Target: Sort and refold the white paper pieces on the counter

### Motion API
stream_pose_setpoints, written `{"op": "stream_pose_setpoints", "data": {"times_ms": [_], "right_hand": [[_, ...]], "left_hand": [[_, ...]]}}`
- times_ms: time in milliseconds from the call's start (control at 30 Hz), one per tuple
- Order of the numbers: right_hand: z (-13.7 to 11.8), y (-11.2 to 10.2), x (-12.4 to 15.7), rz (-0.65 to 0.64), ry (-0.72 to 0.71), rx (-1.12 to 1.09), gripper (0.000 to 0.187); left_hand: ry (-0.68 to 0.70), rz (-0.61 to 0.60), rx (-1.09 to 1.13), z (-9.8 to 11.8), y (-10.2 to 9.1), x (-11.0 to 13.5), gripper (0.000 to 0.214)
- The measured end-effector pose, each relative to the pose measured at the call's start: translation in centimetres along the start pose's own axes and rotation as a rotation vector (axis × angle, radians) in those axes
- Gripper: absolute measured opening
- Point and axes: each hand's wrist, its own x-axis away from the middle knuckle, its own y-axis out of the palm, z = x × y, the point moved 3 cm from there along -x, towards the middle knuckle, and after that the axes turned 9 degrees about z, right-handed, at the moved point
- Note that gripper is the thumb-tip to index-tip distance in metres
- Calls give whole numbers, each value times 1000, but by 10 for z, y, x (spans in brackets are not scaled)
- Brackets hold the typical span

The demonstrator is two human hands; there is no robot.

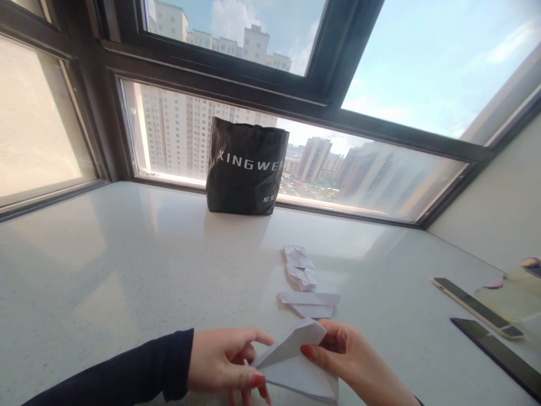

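A folded white sheet of paper [291,369] is between my two hands at the bottom centre, with one flap folded over at its top. My left hand [230,361] grips the sheet's left corner, its thumb on the near side and its other fingers partly behind the paper. On the other side, my right hand [338,352] pinches the upper right edge between thumb and fingers. Just beyond lies a flat folded paper piece [310,304], with a trapezoid-like outline. Past that rests another folded paper piece [300,266] with several creased flaps.
A black bag [248,169] with white lettering stands by the window at the back of the white countertop [127,270]. To the right lie a phone-like device [477,307] and a dark flat device [499,355]. A blurred colourful object [513,287] sits at the right edge.
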Motion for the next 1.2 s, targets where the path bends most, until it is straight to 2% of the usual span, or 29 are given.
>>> {"op": "stream_pose_setpoints", "data": {"times_ms": [100, 200, 333, 567, 800, 1033, 1200], "right_hand": [[13, -28, 12, 75, 68, 145, 31], [19, -55, 16, 181, 104, 295, 34], [29, -71, 10, 323, 91, 442, 29], [38, -71, 1, 411, 80, 573, 27], [39, -73, -1, 311, 118, 568, 25], [40, -71, -1, 305, 89, 517, 25], [27, -67, -1, 337, 107, 725, 17]], "left_hand": [[-78, -18, -82, -9, -6, -4, 52], [-88, -26, -92, -12, -10, -6, 51], [-83, 4, -112, -14, -11, -7, 44], [-111, 23, -86, -13, -10, -8, 44], [-98, -1, -3, -16, -12, -10, 42], [-101, 3, -15, -15, -10, -10, 44], [-106, 32, -17, -12, -10, -10, 44]]}}
